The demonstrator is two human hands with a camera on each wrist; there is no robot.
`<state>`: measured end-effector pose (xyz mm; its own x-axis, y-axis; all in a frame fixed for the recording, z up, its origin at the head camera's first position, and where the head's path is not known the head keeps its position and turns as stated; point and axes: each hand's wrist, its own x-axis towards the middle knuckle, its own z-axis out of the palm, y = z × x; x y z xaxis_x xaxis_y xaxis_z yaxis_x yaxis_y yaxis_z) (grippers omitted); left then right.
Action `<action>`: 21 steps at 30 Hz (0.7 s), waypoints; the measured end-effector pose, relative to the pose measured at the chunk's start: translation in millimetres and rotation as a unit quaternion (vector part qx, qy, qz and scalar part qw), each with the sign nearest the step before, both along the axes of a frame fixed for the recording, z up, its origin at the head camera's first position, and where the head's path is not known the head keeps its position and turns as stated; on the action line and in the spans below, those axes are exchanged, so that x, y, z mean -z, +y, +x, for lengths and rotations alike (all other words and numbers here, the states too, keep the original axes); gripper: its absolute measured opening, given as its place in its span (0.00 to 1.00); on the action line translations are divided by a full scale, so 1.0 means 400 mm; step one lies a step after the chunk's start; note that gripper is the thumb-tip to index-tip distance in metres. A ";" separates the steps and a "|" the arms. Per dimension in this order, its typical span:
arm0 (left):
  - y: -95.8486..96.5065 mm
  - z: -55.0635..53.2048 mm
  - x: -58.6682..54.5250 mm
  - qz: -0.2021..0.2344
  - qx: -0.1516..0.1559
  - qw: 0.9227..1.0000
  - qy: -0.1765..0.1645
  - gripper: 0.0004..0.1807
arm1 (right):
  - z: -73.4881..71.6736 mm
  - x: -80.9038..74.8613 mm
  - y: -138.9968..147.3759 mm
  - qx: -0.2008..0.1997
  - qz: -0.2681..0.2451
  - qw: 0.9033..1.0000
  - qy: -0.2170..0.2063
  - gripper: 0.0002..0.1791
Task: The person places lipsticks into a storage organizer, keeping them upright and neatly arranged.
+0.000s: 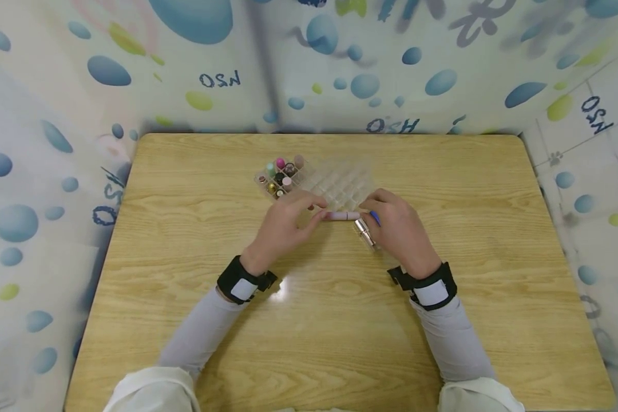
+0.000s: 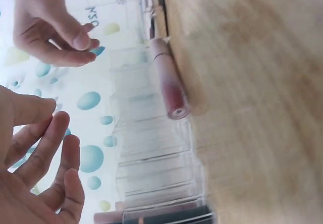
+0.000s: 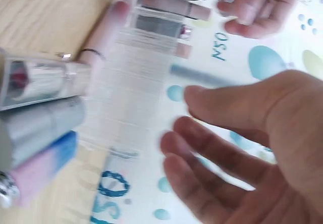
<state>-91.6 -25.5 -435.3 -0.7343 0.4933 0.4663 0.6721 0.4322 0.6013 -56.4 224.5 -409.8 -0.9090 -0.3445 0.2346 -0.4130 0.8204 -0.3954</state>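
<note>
A pinkish lip gloss tube (image 1: pixel 342 216) with a thin dark ring lies along the near edge of a clear compartment organizer (image 1: pixel 347 177). My left hand (image 1: pixel 285 223) is raised near the tube's left end. Its fingers are loosely bent with nothing between them in the left wrist view. By the tube's right end, my right hand (image 1: pixel 399 229) hovers with thumb and fingers apart and holds nothing. Below and beside it, a clear-cased silver lipstick (image 3: pixel 45 80), a grey tube (image 3: pixel 45 130) and a pink-and-blue tube (image 3: pixel 45 166) lie side by side, partly hidden in the head view.
Several nail polish bottles and lip tubes stand in the organizer's left part, among them a magenta-topped one (image 1: pixel 280 163) and a mint-topped one (image 1: pixel 270 169). The wooden table (image 1: pixel 314 326) meets patterned walls (image 1: pixel 309 74) at the back and sides.
</note>
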 end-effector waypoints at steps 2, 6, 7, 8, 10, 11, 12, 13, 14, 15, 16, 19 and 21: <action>0.003 0.011 0.008 -0.012 0.005 1.000 -0.014 0.09 | 0.009 -0.008 -0.003 -0.005 0.008 1.000 -0.029 0.10; 0.006 0.024 0.025 -0.026 0.014 0.999 -0.030 0.09 | 0.023 -0.016 -0.020 -0.013 0.018 0.996 -0.086 0.05; 0.007 0.026 0.029 -0.026 0.015 0.999 -0.032 0.09 | 0.025 -0.016 -0.024 -0.013 0.023 0.995 -0.094 0.05; 0.008 0.028 0.033 -0.030 0.015 0.999 -0.031 0.10 | 0.025 -0.013 -0.028 -0.012 0.030 0.995 -0.099 0.06; 0.009 0.032 0.040 -0.035 0.015 0.999 -0.030 0.10 | 0.026 -0.006 -0.034 -0.006 0.049 0.994 -0.102 0.08; 0.009 0.034 0.043 -0.039 0.015 0.999 -0.030 0.11 | 0.026 0.000 -0.036 -0.002 0.061 0.993 -0.105 0.08; 0.008 0.036 0.046 -0.044 0.014 0.998 -0.030 0.11 | 0.026 0.005 -0.038 0.001 0.071 0.991 -0.110 0.07; 0.007 0.039 0.049 -0.050 0.013 0.998 -0.030 0.12 | 0.025 0.009 -0.040 0.004 0.081 0.990 -0.116 0.06; 0.006 0.041 0.053 -0.056 0.012 0.998 -0.031 0.13 | 0.024 0.014 -0.041 0.008 0.089 0.988 -0.122 0.04; 0.005 0.044 0.055 -0.062 0.011 0.998 -0.032 0.13 | 0.024 0.018 -0.043 0.011 0.095 0.987 -0.128 0.03; 0.004 0.046 0.058 -0.068 0.010 0.997 -0.035 0.13 | 0.023 0.022 -0.044 0.014 0.100 0.986 -0.133 0.02; 0.001 0.049 0.064 -0.081 0.006 0.996 -0.046 0.13 | 0.021 0.031 -0.051 0.017 0.099 0.985 -0.137 0.02; -0.001 0.048 0.065 -0.089 0.005 0.994 -0.056 0.13 | 0.020 0.035 -0.056 0.015 0.094 0.986 -0.134 0.04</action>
<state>-72.3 -25.8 -461.5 -0.7716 0.5675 0.2874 0.6101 0.5324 0.5868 -48.5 202.0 -423.9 -0.9403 -0.3307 -0.0804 -0.2885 0.8998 -0.3272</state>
